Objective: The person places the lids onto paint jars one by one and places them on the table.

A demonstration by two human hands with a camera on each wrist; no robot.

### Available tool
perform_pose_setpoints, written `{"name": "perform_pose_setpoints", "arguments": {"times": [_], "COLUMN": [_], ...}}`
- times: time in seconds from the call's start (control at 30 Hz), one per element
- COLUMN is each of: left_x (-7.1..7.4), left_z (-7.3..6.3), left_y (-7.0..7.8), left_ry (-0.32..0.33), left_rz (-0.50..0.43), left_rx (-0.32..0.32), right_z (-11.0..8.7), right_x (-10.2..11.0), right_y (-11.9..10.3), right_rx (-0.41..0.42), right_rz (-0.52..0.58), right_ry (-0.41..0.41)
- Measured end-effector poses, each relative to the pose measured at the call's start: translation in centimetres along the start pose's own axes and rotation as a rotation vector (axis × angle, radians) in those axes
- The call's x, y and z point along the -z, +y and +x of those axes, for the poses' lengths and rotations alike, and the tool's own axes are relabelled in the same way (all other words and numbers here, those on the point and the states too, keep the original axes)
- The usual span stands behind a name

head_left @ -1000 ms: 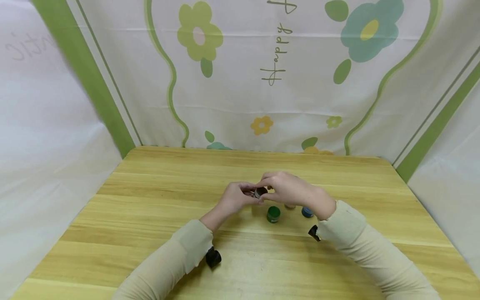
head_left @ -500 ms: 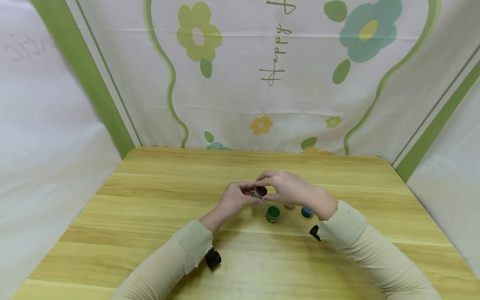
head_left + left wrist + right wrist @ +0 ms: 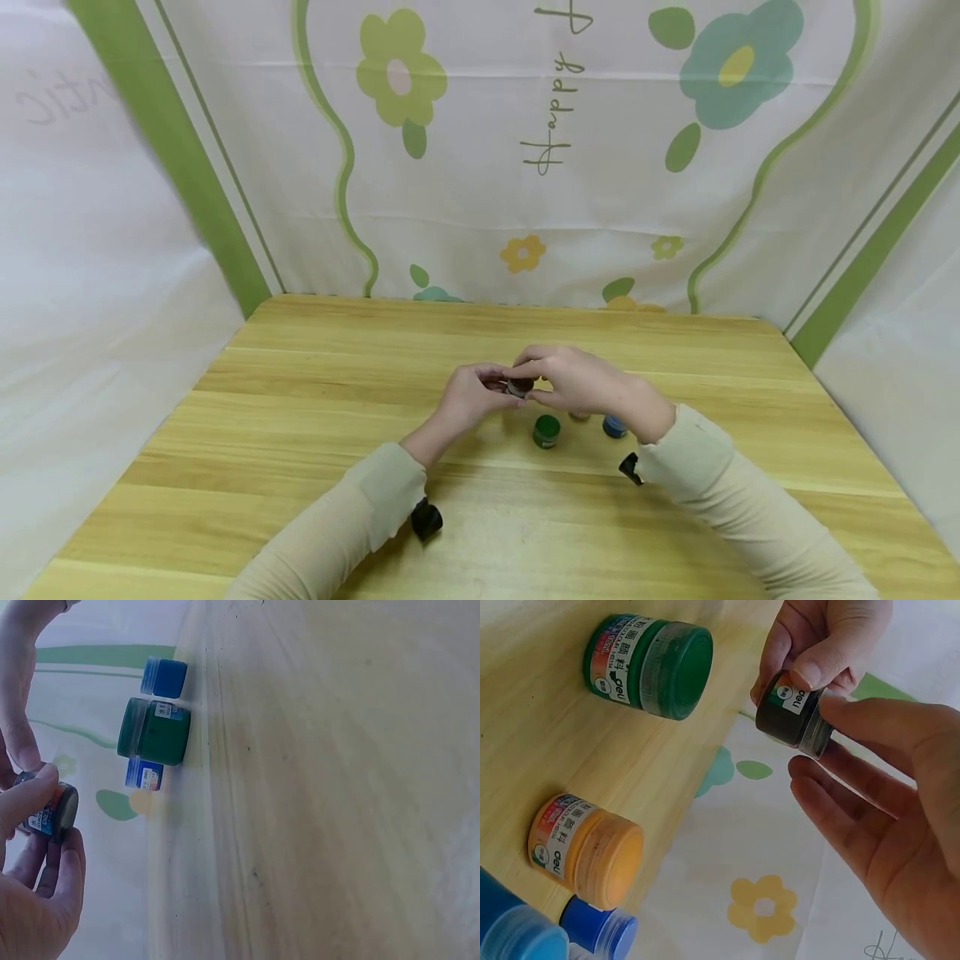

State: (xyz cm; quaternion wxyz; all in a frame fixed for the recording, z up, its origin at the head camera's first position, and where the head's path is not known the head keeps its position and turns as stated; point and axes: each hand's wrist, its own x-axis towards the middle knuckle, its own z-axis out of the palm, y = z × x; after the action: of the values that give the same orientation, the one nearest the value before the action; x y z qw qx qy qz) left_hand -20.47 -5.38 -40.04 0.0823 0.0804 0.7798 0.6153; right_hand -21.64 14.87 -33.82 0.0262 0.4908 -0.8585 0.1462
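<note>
My left hand (image 3: 471,392) grips a small dark paint jar (image 3: 776,724) with a label and a clear-rimmed lid. It holds the jar tilted, above the table. At the lid, my right hand (image 3: 581,379) has its thumb and index finger around the rim, while its other fingers extend below. The right wrist view shows the lid (image 3: 817,736) still on the jar. Near both hands stands a green paint jar (image 3: 547,432), upright on the table. Behind it, partly covered by my right hand in the head view, is an orange paint jar (image 3: 581,847).
A light blue paint jar (image 3: 514,926) and a dark blue one (image 3: 596,930) stand near the orange jar. Black wrist gear (image 3: 426,521) hangs under the left sleeve. The wooden table (image 3: 300,458) reaches back to a flower-printed curtain (image 3: 465,183).
My right thumb and index finger have shifted slightly around the lid. The left hand keeps its hold on the dark jar, and the standing jars have not moved.
</note>
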Motion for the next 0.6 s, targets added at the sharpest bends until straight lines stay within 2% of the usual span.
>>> {"name": "perform_pose_setpoints", "arguments": {"times": [0.2, 0.37, 0.53, 0.6], "left_x": [-0.09, -0.06, 0.01, 0.03], "left_z": [-0.12, -0.13, -0.13, -0.13], "left_y": [0.08, 0.01, -0.04, -0.05], "left_ry": [0.007, 0.008, 0.01, 0.011], "left_rz": [-0.001, 0.002, 0.009, 0.0], "left_rx": [-0.006, -0.013, -0.021, -0.017], "right_z": [-0.07, -0.05, 0.03, -0.02], "right_x": [-0.04, -0.09, -0.06, -0.04], "right_y": [0.01, 0.07, -0.08, -0.04], "right_rx": [-0.051, -0.031, -0.072, -0.058], "right_rz": [-0.023, -0.024, -0.036, -0.032], "right_ry": [0.005, 0.017, 0.012, 0.015]}}
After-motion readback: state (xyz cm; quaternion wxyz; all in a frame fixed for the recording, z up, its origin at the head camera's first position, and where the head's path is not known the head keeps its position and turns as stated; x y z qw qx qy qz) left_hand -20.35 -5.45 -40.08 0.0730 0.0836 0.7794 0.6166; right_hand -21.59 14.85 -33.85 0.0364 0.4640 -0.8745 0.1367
